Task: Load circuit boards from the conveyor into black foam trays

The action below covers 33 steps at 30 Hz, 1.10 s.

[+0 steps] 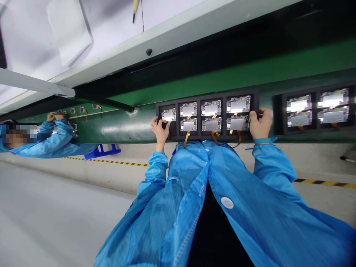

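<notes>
The person's left hand (160, 129) pinches the left end of the black tray (255, 102), thumb inside, fingers outside. Between the hands, seven boards (210, 108) show seated in the tray: one in the first column, then three full pairs. The left hand partly covers the space below the lone board, so whether an eighth lies there cannot be told. Orange ribbons (187, 138) hang over the near edge. The right hand (261, 123) clasps the right end, thumb on top. Beyond it, a second tray (315, 107) shows four boards in place.

All rests on a green bench (144, 120). Well left of the grip are a co-worker's hands (55, 116) by small boards (72, 110), then a blue stool (102, 152). Striped tape (111, 161) crosses the floor (122, 176) on the near side; a white shelf (208, 25) spans the far side.
</notes>
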Tool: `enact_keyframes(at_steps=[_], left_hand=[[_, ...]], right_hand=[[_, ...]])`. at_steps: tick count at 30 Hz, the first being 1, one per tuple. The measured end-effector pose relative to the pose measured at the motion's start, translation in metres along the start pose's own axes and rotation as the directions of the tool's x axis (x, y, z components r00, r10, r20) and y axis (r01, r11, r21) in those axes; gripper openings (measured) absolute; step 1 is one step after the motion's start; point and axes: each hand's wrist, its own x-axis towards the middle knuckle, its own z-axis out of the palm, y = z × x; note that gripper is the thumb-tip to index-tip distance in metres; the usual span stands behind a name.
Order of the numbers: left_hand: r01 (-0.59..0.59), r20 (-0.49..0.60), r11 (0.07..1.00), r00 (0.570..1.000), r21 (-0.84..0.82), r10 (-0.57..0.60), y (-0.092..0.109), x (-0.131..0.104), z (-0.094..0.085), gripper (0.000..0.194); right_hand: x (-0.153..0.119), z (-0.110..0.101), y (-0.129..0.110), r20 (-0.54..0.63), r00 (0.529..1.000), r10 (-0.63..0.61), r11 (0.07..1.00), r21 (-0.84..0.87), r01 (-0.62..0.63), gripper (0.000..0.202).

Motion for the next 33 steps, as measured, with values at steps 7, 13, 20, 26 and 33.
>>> enact_keyframes(at_steps=[7,13,20,26,33], left_hand=[[-0.195,0.045,0.981,0.98,0.015,0.195,-0.001,0.005,-0.011,0.031],[-0.305,0.139,0.952,0.942,-0.022,0.305,0.005,0.03,-0.014,0.03],[-0.288,0.165,0.958,0.944,-0.002,0.285,0.006,0.039,-0.006,0.028],[-0.295,0.147,0.955,0.944,-0.021,0.295,0.009,0.044,-0.001,0.025],[-0.292,0.125,0.955,0.947,-0.055,0.297,0.008,0.041,-0.001,0.03]], right_hand=[[0.001,0.001,0.002,0.002,1.0,-0.008,1.0,-0.001,0.008,0.025],[0.0,-0.003,-0.007,0.026,0.999,0.038,0.999,-0.007,-0.038,0.024],[-0.001,-0.006,-0.013,0.03,0.998,0.05,0.999,0.01,-0.05,0.025],[-0.001,-0.007,-0.016,0.03,0.997,0.073,0.997,-0.01,-0.072,0.026],[-0.001,-0.007,-0.018,0.029,0.997,0.076,0.997,-0.002,-0.076,0.025]])
